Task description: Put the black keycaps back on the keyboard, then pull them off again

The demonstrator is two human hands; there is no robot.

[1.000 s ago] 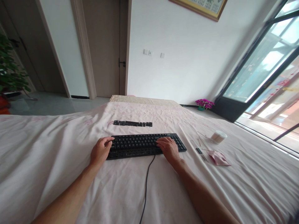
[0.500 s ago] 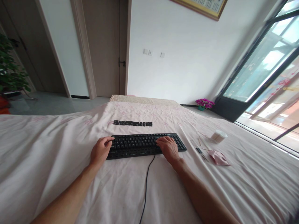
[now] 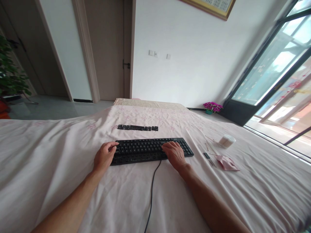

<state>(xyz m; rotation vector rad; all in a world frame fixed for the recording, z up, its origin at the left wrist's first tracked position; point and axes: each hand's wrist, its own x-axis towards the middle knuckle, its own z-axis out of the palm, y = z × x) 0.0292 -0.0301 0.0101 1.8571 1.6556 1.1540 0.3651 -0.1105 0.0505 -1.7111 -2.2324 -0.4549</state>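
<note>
A black keyboard [image 3: 138, 149] lies on the pale flowered cloth in front of me. Along its front edge the bottom row has no keycaps, so the dark base shows there. My left hand [image 3: 105, 156] is closed on the left end, with thumb and index finger at the corner. Over the right part lies my right hand [image 3: 173, 153], fingers together and bent down onto the keys; its thumb is hard to make out. Beyond the keyboard, several loose black keycaps [image 3: 137, 128] sit in a line. From the front edge a black cable [image 3: 152, 191] runs towards me.
To the right are a round tub of cotton swabs [image 3: 227, 141], a folded pink cloth [image 3: 227, 162], a small dark piece [image 3: 206, 155] and thin tools beside it. A few loose swabs lie near the tub. The cloth [image 3: 60, 168] has soft folds.
Both hands stay on the keyboard in nearly the same pose. The whole view has shifted very slightly; nothing has been picked up or put down.
</note>
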